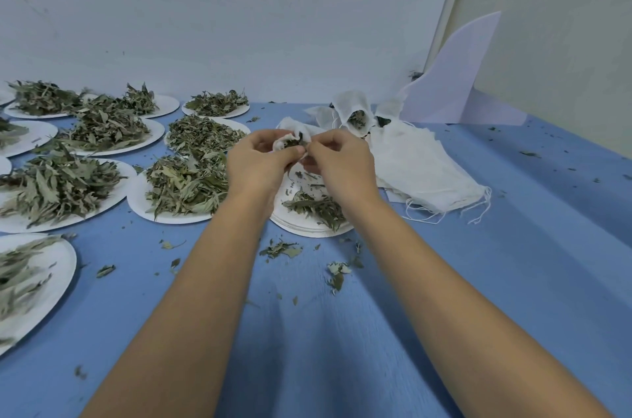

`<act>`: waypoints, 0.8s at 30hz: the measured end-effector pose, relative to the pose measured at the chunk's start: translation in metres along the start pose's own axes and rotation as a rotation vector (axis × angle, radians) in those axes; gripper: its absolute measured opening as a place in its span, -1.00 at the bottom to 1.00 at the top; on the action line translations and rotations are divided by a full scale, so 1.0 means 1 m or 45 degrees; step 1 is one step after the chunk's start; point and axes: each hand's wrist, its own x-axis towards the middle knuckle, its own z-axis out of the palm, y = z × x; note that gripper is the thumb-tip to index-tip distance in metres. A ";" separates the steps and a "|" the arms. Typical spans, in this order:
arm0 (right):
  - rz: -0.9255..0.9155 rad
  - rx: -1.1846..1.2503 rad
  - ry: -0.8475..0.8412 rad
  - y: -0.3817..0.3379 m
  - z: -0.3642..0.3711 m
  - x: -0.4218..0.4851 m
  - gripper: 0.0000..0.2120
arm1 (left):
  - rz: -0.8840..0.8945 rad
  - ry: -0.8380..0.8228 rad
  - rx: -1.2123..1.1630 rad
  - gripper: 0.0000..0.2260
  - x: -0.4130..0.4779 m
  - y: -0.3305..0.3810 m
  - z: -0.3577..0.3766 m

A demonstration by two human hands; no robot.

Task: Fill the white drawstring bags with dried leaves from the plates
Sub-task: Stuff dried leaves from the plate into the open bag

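My left hand [258, 157] and my right hand [338, 161] meet above a white paper plate [301, 226] that carries a small heap of dried leaves [316, 207]. Both hands pinch the mouth of a white drawstring bag [290, 135], with dark leaves showing in its opening. Behind my hands a filled bag [354, 111] stands upright with leaves at its mouth. To its right lies a pile of flat white bags [417, 167], their strings trailing at the near end.
Several paper plates heaped with dried leaves [186, 183] cover the left half of the blue table [513, 246]. Leaf crumbs [280, 250] lie scattered in front of the plate. A white plastic piece [451, 85] leans at the back right by the wall.
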 end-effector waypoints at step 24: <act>-0.030 -0.016 0.017 0.003 -0.003 0.005 -0.81 | 0.299 0.161 0.384 -0.89 -0.004 0.006 0.003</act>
